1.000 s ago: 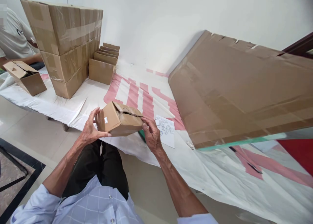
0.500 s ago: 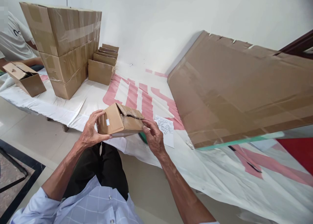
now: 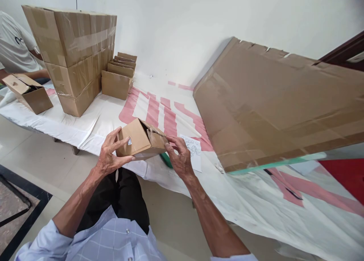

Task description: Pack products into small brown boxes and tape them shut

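A small brown cardboard box (image 3: 135, 139) is tilted above the table's front edge, between both my hands. My left hand (image 3: 110, 151) grips its left end, one finger lying across the face beside a small white label (image 3: 129, 141). With thumb and fingers, my right hand (image 3: 179, 154) pinches the right end near a flap. That flap stands slightly raised, with a dark ragged gap along its edge. Behind the box and my right hand, a green object (image 3: 166, 160) is mostly hidden. A sheet of paper with drawings (image 3: 196, 163) lies just beyond the right hand.
Taped cartons (image 3: 82, 63) stand stacked at the left, with several upright cardboard pieces (image 3: 116, 84) beside them. Another small box (image 3: 35, 98) sits near a person in a grey shirt (image 3: 17, 44). A large cardboard panel (image 3: 278, 105) leans against the wall at right.
The box has turned and tipped slightly in my hands, and its flap gap looks wider. My left finger has moved onto the face by the label.
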Available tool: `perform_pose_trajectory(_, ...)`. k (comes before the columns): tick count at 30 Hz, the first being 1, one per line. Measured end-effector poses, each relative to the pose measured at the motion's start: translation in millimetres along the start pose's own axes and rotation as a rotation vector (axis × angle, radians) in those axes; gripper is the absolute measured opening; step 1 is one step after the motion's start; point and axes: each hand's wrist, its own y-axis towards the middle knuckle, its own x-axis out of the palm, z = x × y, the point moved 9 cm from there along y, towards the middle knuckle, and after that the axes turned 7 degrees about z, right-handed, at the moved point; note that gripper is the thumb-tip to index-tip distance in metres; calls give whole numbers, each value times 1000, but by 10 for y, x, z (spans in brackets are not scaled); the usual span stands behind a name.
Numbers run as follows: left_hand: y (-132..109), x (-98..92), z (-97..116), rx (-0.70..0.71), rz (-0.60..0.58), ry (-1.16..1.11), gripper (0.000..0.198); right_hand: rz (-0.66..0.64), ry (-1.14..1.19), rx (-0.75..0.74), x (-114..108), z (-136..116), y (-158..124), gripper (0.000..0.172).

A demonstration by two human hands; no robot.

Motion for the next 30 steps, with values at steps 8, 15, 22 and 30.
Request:
perform_pose_trajectory(8, 37, 29, 58, 33, 22, -18, 61, 21, -33, -96, -71, -329, 85, 41)
perform_pose_trajectory(15, 49, 21, 120, 22, 1, -24, 60, -28, -80, -287, -20, -942, 185, 33)
perform_pose_trajectory(22, -34, -144, -1, -21, -39, -76, 62, -199, -80, -305, 197, -898, 159, 31)
perform_pose_trajectory(30, -269, -377, -516, -355, -152, -146, 77, -239, -140, -294, 345, -633, -4, 30)
